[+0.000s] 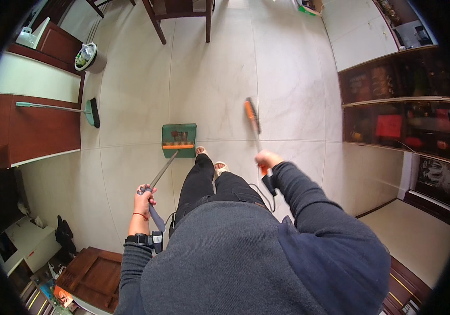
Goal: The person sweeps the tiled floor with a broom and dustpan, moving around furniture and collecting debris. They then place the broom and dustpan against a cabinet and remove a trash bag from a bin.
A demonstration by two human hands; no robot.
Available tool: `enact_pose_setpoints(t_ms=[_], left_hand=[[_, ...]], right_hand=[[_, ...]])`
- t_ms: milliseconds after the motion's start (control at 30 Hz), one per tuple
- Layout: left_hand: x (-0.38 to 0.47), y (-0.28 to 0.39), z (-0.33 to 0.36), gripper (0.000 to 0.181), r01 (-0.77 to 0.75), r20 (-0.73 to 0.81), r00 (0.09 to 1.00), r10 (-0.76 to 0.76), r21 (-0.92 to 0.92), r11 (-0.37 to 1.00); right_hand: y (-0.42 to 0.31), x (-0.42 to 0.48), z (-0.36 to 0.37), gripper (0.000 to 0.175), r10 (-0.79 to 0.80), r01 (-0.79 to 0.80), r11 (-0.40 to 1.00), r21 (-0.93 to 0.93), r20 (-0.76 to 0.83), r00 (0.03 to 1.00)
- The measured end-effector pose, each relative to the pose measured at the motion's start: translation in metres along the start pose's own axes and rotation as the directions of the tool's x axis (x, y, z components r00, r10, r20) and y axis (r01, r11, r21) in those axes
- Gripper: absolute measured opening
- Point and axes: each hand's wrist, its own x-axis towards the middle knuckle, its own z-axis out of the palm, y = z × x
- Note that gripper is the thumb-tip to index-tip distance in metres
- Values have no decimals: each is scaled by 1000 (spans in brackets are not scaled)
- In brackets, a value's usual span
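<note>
My left hand (143, 200) is wrapped around the grey handle of a long-handled dustpan (179, 129). Its green pan lies on the floor just ahead of my feet, with an orange comb-like strip across it and some dark bits inside. In my right hand (268, 159) is the shaft of a broom (250, 112) with an orange head and dark bristles. The broom head is blurred and stands at the floor to the right of the dustpan, apart from it; whether the bristles touch the floor I cannot tell.
A second broom (92, 113), green with black bristles, leans against a reddish-brown cabinet (46, 130) on the left. Beyond it stands a waste bin (96, 61) with a bag inside. A wooden chair (179, 12) is ahead. Glass-fronted cabinets (394, 118) line the right side.
</note>
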Motion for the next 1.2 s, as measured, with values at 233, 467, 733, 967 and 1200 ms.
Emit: enact_pose_setpoints(t_ms=[233, 467, 733, 967, 1200], left_hand=[[-8, 10, 6, 28, -28, 47, 999, 23, 117, 993], [-1, 14, 16, 26, -46, 56, 998, 36, 182, 982], [1, 10, 16, 29, -18, -21, 1000, 20, 79, 997], [-8, 13, 33, 33, 47, -135, 990, -47, -1, 999], [-7, 16, 48, 33, 45, -147, 988, -51, -48, 998]], right_hand=[[-29, -83, 24, 24, 250, -62, 690, 722, -157, 956], [52, -164, 14, 46, 411, 45, 379, 924, -211, 887], [118, -78, -149, 12, 440, 167, 347, 923, -317, 840], [99, 16, -237, 19, 559, -95, 581, 809, -311, 769], [-4, -15, -115, 42, 238, -7, 860, 510, -388, 890]])
